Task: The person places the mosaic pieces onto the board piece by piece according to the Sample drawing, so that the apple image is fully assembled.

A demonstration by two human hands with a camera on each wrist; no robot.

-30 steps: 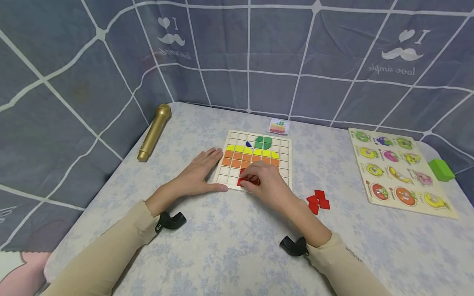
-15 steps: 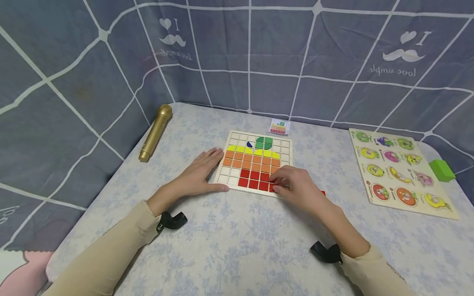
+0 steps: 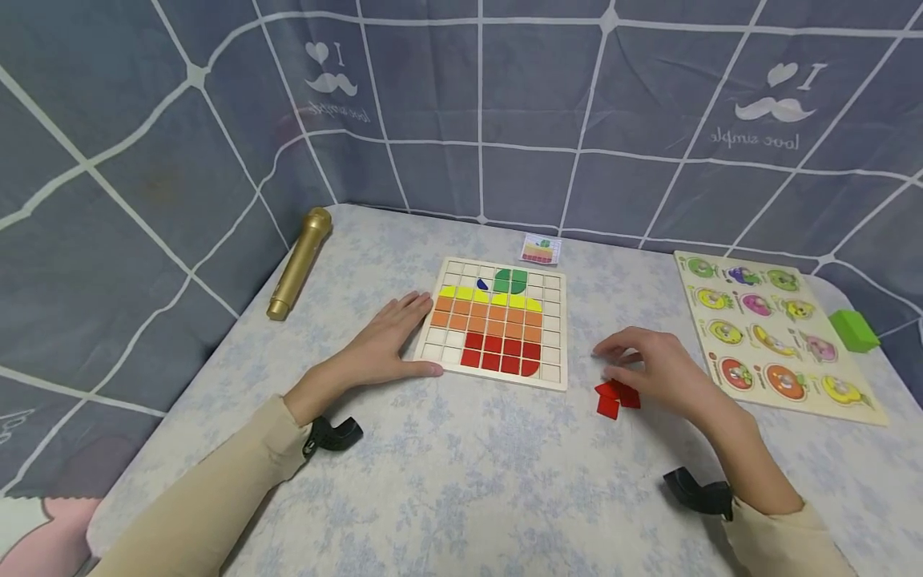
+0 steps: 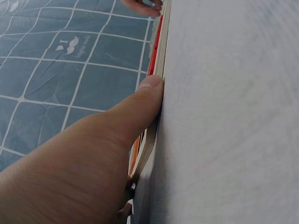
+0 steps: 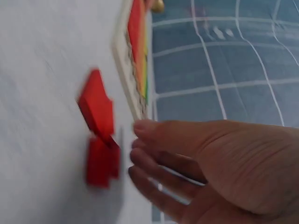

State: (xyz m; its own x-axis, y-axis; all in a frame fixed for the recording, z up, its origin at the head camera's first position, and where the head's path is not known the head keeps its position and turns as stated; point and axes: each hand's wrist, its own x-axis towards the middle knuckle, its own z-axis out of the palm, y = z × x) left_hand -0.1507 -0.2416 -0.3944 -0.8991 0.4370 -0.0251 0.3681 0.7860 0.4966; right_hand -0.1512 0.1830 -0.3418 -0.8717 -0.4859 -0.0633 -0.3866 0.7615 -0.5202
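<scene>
A square wooden grid board [image 3: 554, 332] lies mid-table, filled partly with yellow, orange and green tiles. Red tiles [image 3: 501, 353] fill part of its two front rows, ending in a rounded corner piece at the right. My left hand [image 3: 378, 344] rests along the board's left side, fingers spread, thumb [image 4: 149, 86] pressing the edge near the front corner. To the right of the board, my right hand [image 3: 667, 370] hovers over several loose red tiles [image 3: 608, 407], partly hiding them. Its fingers are loosely bent, with a gap between its fingertips and the loose red tiles [image 5: 99, 161] in the right wrist view.
A small picture card [image 3: 541, 249] lies behind the board. At the left back is a gold microphone [image 3: 300, 264]. On the right lie a wooden fruit puzzle [image 3: 813, 394] and a green block [image 3: 854, 330]. A grid-patterned curtain [image 3: 534, 104] surrounds the table's back and left.
My right hand has let go at the board's front row, where a rounded red tile now shows, and has moved right to the loose red tiles. My left hand stays put.
</scene>
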